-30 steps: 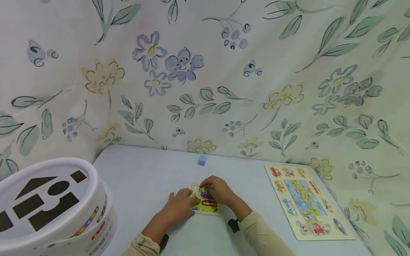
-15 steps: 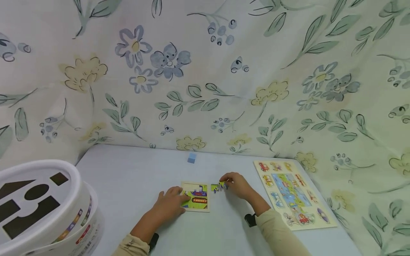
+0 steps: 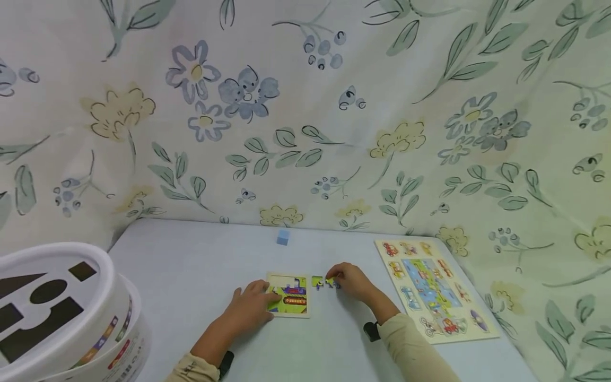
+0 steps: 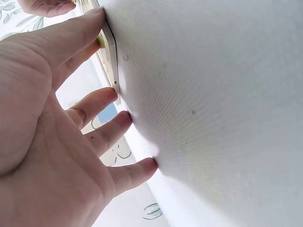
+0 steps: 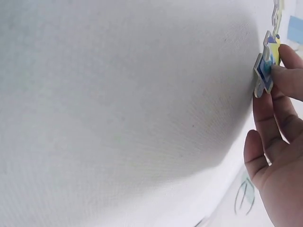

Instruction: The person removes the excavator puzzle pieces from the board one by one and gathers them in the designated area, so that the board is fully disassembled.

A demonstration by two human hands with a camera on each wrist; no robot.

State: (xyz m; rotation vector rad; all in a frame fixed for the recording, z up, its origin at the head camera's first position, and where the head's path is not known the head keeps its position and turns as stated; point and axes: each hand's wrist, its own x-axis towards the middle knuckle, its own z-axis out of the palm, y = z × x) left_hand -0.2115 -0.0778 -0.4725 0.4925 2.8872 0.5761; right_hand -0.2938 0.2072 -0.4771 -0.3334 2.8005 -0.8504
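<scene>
A small square jigsaw puzzle in a wooden frame [image 3: 298, 317] lies on the table, showing a purple and orange tracked vehicle on green; its top part shows bare wood. My left hand [image 3: 248, 309] rests at its left side, index finger over the picture. In the left wrist view, the thumb and fingers spread along the frame edge [image 4: 112, 61] and the tabletop. My right hand [image 3: 354, 282], right of the frame, pinches a puzzle piece [image 5: 273, 54] between thumb and fingers, low over the table, with other pieces bunched against it. Beside it lies a loose green piece [image 3: 316, 280].
A larger wooden vehicle puzzle board [image 3: 470, 335] lies at the right. A small blue block [image 3: 283, 237] sits near the back edge. At the left stands a white bucket [image 3: 107, 276] whose lid has shaped holes. A floral cloth [image 3: 286, 106] hangs behind the table.
My right hand has moved from over the framed puzzle to its right, where loose pieces now show. The upper part of the frame is uncovered. The left hand stays at the frame.
</scene>
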